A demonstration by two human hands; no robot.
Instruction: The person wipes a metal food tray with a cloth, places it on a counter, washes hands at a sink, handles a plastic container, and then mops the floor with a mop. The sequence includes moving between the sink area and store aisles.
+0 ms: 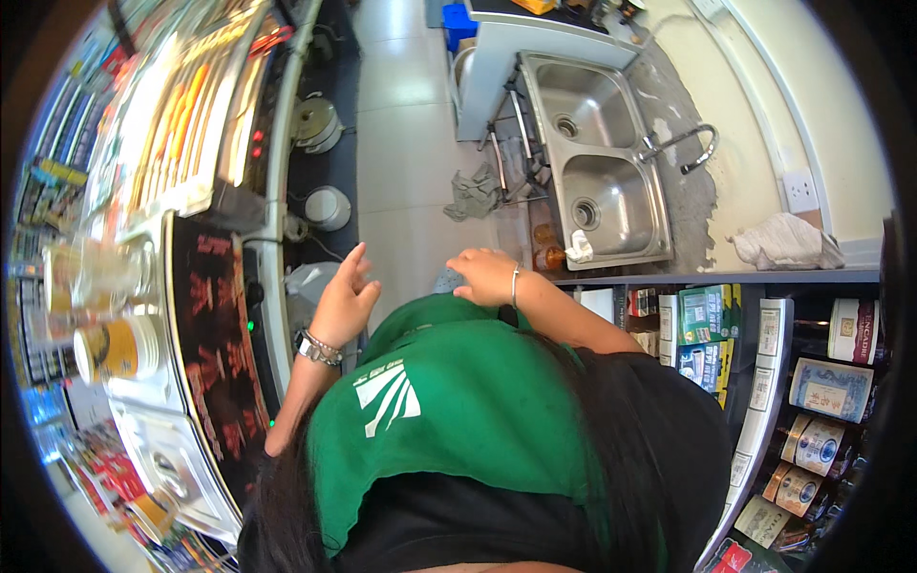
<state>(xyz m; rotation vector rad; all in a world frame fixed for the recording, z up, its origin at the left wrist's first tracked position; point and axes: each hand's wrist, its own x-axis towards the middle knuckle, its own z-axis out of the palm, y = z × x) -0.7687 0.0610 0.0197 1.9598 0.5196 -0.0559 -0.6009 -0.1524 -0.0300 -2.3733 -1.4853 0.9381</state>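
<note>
My left hand (347,304) hovers in front of the green apron (473,401), thumb apart from the fingers and nothing held. A watch and a bracelet circle that wrist. My right hand (491,278) is also empty, its fingers spread a little over the tiled floor, with a thin bangle on the wrist. Ahead and to the right of it stands a stainless steel double sink (555,147) with a curved tap (706,147). A crumpled white tissue (579,246) lies on the sink's near corner. On the floor beside the sink's legs is a grey rag (474,193).
Along the left runs a counter with a lit food warmer (172,122), red tongs (271,40) and stacked paper cups (118,351). Beneath it sit a lidded pot (317,123) and a white pot (328,208). A white cloth (788,243) and shelved bottles (815,444) are at right.
</note>
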